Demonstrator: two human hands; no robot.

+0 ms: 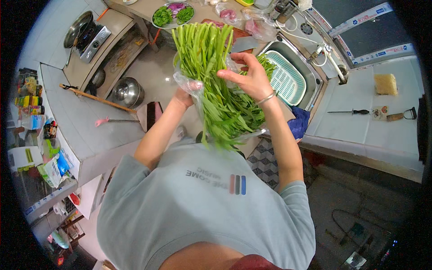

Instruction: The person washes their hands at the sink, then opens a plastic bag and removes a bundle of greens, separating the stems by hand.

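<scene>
A large bunch of long-stemmed leafy greens (pixel 212 81) lies partly in a clear plastic bag (pixel 199 98) in front of my chest, stems pointing away from me. From the left, my left hand (pixel 188 92) grips the bag and the greens inside it. My right hand (pixel 248 76) is over the right side of the bunch, thumb and fingers apart, with nothing visibly pinched between them. More greens (pixel 268 67) show beyond the right hand, near the sink. Behind the bunch, a cleaver (pixel 244 44) rests on a reddish cutting board (pixel 239 32).
The metal sink (pixel 314 92) at the right holds a teal and white plastic basket (pixel 288 79). A metal plate of cut vegetables (pixel 173 24) and bagged meat (pixel 258 28) stand on the counter. At the left are a gas stove (pixel 95 44), a wok (pixel 77 28) and a steel pot (pixel 127 92).
</scene>
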